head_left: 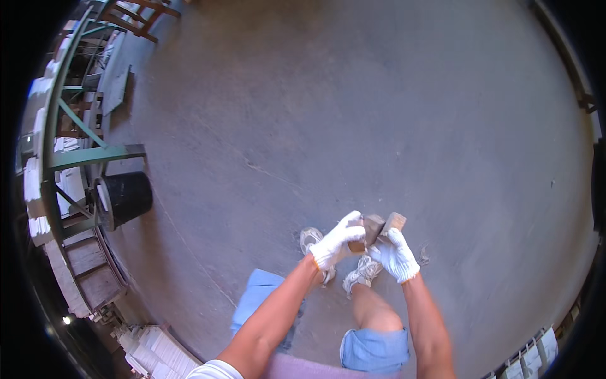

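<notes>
My left hand [340,242], in a white knit glove, is closed around a small brown block [357,244] that looks like wood. A darker block-like piece [374,227] sits between the hands, close to both; which hand bears it I cannot tell. My right hand [396,256], gloved the same way, grips a lighter tan block [395,221] that tilts up past its fingers. Both hands are held close together in front of my knees, above my light shoes [363,273]. The gloves partly hide the blocks.
Grey concrete floor [353,126] spreads ahead. At the left stands a green metal rack [95,156] with a black bucket [128,197] beside it. Stacked white boards [158,354] lie at the lower left, and a wooden frame [142,18] stands at the far left.
</notes>
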### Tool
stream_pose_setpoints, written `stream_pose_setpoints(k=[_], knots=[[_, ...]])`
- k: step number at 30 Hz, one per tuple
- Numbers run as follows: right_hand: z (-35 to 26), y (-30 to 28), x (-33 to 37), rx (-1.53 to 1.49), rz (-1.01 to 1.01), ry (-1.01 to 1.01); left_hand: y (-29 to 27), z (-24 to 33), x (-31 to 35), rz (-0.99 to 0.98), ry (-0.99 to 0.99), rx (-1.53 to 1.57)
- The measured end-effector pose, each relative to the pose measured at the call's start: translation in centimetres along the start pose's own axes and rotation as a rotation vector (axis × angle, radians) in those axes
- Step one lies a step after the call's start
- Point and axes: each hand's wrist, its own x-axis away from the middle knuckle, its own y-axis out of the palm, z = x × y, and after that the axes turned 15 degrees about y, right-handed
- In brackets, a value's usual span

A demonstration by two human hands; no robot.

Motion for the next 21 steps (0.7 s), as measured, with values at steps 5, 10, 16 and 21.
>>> stream_pose_setpoints(k=[5, 10, 16, 21], knots=[[-0.5, 16.4, 9.0, -0.241, -0.202, -0.120, 9.8, 11.6, 14.9, -0.225, 0.173, -0.116], [-0.3, 32.9, 18.4, -0.030, -0.132, -0.173, 18.1, 20.7, 29.5, -0.372, 0.184, -0.090], [1.9, 48.2, 24.7, 0.029, -0.190, -0.261, 22.3, 28.8, 40.0, -0.521, 0.279, -0.163], [1.6, 55.0, 25.6, 0.065, -0.193, -0.331, 24.2, 34.2, 41.6, -0.567, 0.408, -0.495]])
